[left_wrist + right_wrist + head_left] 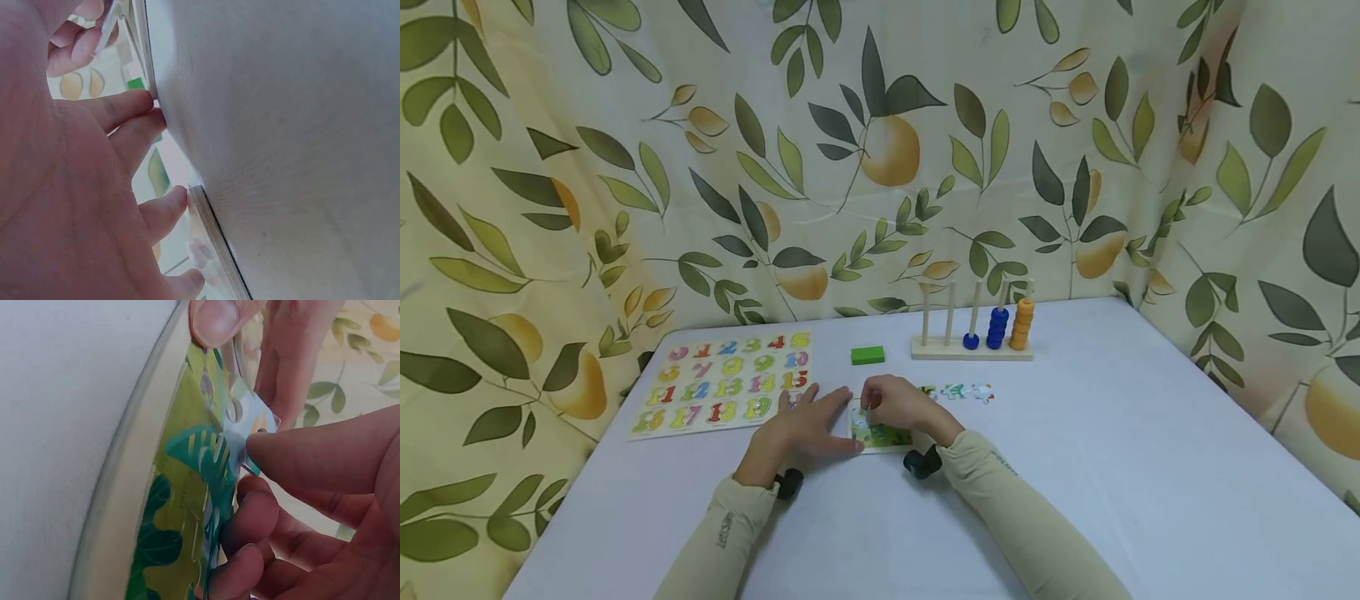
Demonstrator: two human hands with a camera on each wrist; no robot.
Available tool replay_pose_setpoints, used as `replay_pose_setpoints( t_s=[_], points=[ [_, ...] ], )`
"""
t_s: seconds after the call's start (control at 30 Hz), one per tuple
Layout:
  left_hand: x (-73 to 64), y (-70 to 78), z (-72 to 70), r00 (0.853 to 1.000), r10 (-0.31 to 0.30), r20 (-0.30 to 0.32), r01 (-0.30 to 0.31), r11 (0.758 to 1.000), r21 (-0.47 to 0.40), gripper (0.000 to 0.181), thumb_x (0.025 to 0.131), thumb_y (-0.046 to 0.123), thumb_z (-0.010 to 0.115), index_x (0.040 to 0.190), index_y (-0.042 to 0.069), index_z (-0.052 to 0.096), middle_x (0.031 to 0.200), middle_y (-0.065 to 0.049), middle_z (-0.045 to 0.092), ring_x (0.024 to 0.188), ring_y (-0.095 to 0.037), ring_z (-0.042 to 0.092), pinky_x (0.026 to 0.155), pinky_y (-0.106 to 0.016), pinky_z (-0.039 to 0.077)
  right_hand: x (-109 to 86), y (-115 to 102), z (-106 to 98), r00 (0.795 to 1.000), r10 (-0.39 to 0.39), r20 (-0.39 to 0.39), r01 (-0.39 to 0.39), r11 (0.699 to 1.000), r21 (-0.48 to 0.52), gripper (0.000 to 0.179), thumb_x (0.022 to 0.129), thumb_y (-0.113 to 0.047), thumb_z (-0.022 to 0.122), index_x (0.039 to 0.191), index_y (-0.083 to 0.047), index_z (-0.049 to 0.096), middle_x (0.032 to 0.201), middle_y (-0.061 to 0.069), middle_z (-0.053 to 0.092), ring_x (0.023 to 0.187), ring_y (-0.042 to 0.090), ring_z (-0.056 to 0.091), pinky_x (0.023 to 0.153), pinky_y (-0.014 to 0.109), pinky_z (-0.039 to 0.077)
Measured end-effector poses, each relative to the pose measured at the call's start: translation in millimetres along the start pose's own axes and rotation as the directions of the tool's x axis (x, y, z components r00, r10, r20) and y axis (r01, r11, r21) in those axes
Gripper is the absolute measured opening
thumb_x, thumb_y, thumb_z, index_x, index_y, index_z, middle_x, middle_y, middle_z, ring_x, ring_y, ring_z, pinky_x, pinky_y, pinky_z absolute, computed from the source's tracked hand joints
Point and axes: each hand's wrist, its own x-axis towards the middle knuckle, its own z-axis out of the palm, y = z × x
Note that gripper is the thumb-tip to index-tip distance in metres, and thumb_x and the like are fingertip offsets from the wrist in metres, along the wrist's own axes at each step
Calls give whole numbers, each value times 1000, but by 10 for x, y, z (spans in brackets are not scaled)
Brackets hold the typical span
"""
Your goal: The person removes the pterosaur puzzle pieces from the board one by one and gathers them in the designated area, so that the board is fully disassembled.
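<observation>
A small jigsaw puzzle board (887,442) with a pale frame and a green picture lies on the table. My right hand (904,406) is over it and pinches a light-blue puzzle piece (250,406) between thumb and fingers, tilted against the green pieces (194,447). My left hand (805,425) lies spread at the board's left side, its thumb (215,322) on the frame. In the left wrist view, the fingers of the left hand (75,187) reach out, and a fingertip meets the board's edge (150,56). Loose puzzle pieces (957,392) lie right of the right hand.
A number board (730,379) lies at the left, partly under the left fingers. Behind the puzzle are a green block (868,356) and a wooden peg stand (973,352) with blue and orange beads. A patterned curtain (880,225) hangs behind the white table (1112,467).
</observation>
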Motion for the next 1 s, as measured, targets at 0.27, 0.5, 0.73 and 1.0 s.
replay_pose_setpoints(
  t_s=[0.27,0.5,0.73,1.0],
  points=[
    [-28,41,-82,1000,-8,6,8,1000,-13,96,92,64,76,168,19,38,172,-7,36,161,-44,14,122,-75,-5,39,-18,-27,998,58,-22,-57,997,49,11,93,8,67,95,-3,69,84,2,62,79,15,54,70,27,45],
    [-3,28,-31,1000,-5,13,5,1000,-31,94,94,67,71,167,18,38,172,-7,36,161,-46,14,120,-77,-7,2,18,-46,996,80,32,-83,988,129,9,96,6,66,95,0,73,85,2,66,79,15,56,70,27,46],
    [81,18,34,1000,-4,-4,4,1000,-9,93,95,64,71,168,17,38,172,-5,36,161,-47,13,119,-77,-10,-43,26,-103,998,15,55,-22,990,136,9,95,7,66,96,1,72,84,1,63,79,14,54,71,27,45],
    [125,-62,78,1000,-5,-23,5,1000,4,96,93,68,72,168,19,37,172,-4,36,161,-46,13,119,-78,-10,-58,11,-137,1000,-15,21,14,997,72,7,98,3,67,99,-2,71,94,7,67,86,17,57,76,29,48]
  ],
)
